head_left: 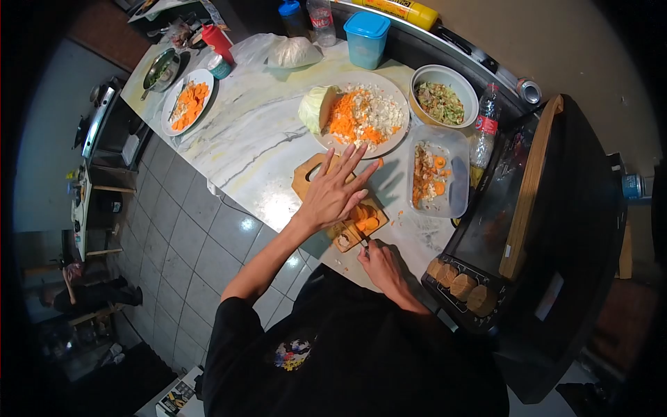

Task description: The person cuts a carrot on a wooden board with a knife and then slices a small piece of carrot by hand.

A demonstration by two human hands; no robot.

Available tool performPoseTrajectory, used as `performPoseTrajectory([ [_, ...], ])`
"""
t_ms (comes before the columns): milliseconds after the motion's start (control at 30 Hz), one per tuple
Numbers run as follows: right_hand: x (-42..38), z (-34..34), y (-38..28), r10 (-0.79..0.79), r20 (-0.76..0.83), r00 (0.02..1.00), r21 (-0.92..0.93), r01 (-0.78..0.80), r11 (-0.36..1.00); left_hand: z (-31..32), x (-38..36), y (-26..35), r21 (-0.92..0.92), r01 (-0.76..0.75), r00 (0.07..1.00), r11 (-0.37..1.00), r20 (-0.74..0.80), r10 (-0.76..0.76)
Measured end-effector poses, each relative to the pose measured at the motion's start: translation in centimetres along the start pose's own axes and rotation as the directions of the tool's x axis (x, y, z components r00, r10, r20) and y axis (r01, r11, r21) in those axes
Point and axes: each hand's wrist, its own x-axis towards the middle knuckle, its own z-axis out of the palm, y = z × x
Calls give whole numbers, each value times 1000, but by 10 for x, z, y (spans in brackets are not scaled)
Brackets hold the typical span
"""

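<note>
Black shirt (pixel 375 347) before orange carrot slices (pixel 365 219)

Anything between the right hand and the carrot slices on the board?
Yes, in the head view: the knife, gripped by the right hand, extends toward the carrot slices.

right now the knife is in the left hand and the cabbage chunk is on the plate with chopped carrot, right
No: the head view shows the knife in the right hand, not the left hand. The cabbage chunk is on the plate with chopped carrot.
</note>
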Motion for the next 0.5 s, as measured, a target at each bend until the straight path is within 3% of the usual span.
performPoseTrajectory([
  [233,2,-6,-3,-45,-76,996,26,47,999,17,-2,-11,-12,36,998,999,43,-36],
  [500,6,-11,3,-38,0,999,10,38,999,4,0,-3,31,45,999,998,-18,-44],
])
